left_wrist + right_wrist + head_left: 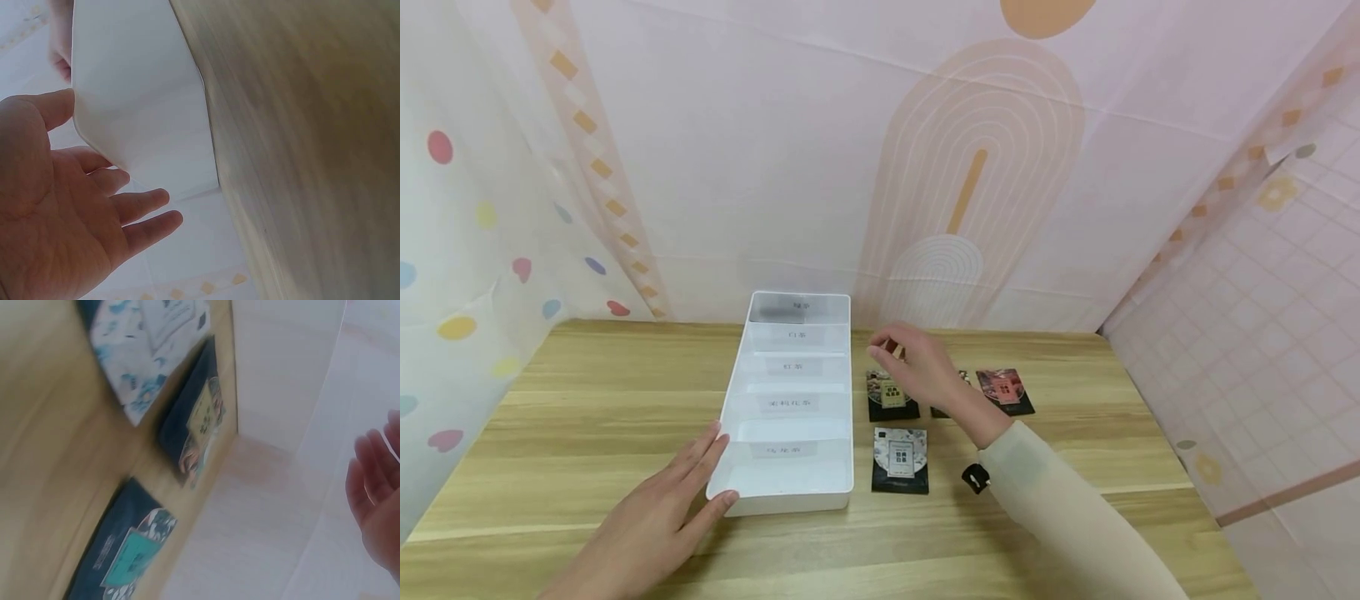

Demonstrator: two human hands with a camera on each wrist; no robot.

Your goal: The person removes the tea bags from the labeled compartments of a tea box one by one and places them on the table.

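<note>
A long white divided box (852, 400) stands on the table, its compartments marked with Chinese labels. At its near left corner my left hand (662, 508) touches the wall with thumb and fingers extended, as the left wrist view also shows. A dark flat piece (777, 315) lies in the farthest compartment. To the right of the box, my right hand (917, 367) hovers over the packets, fingers loosely bent and nothing seen in them. Under it are a yellow-labelled tea packet (891, 398) and a teal-labelled packet (131, 559), mostly hidden in the head view.
A white floral tea packet (900, 461) lies nearer the front, beside the box. Farther right is a red-labelled packet (1006, 392). The wooden table (587, 417) meets a patterned cloth backdrop (737, 167) behind and on both sides. A black strap piece (976, 478) shows at my right wrist.
</note>
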